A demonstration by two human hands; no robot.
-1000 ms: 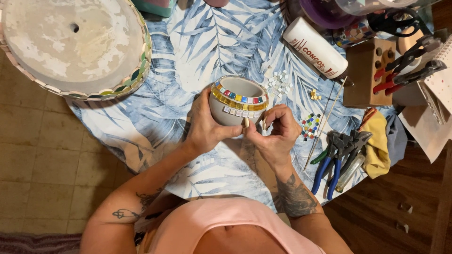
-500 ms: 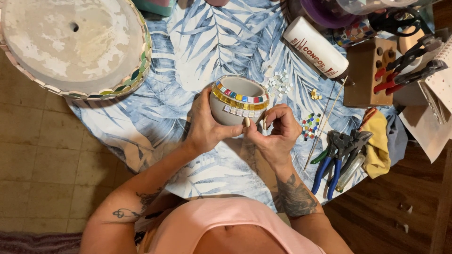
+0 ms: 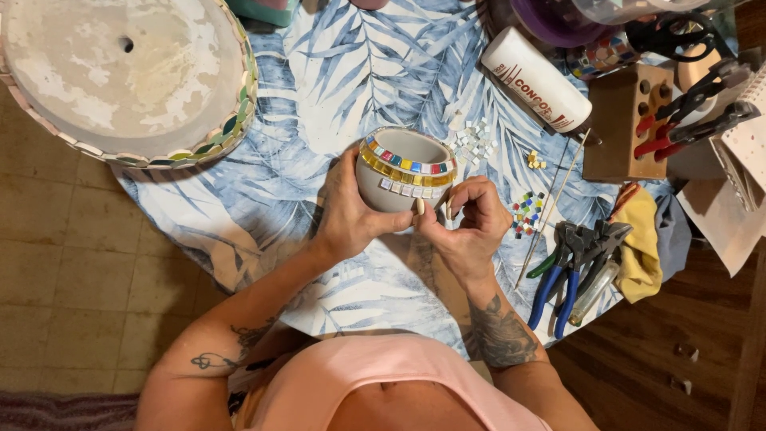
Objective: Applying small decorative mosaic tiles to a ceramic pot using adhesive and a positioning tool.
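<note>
My left hand (image 3: 349,209) grips a small grey pot (image 3: 403,166) from its left side and holds it tilted above the table. A ring of coloured mosaic tiles runs round the pot's rim, with a row of pale square tiles under it. My right hand (image 3: 465,217) is curled against the pot's lower right side, its fingertips pinched at the pale tile row. What the fingers pinch is too small to tell.
The table wears a blue leaf-print cloth (image 3: 335,72). A large round tiled pot base (image 3: 120,72) lies at the left. Loose white tiles (image 3: 476,142), coloured tiles (image 3: 527,212), a white glue tube (image 3: 536,80), blue-handled nippers (image 3: 570,263), a yellow rag (image 3: 638,239) and a wooden tool block (image 3: 626,120) crowd the right.
</note>
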